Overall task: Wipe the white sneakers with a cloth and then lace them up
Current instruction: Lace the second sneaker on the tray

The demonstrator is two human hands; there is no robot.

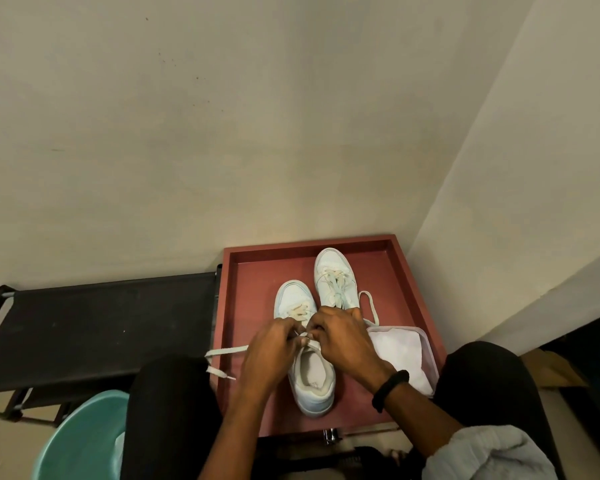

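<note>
near sneaker [312, 379], its lace [227, 349] seemingly half-threaded, beside far sneaker [335, 268], cloth [399, 351].

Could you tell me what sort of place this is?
Probably a corner in a home: bare painted walls meet behind the red tray, with a black fabric rack and a teal plastic basin beside it.

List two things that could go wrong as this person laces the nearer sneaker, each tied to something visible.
1. Both the left hand and right hand pinch the near sneaker's lace, whose free end trails over the red tray's rim; a hard pull might leave the ends uneven.
2. The far sneaker's loose lace lies beside the right hand and could snag.
</note>
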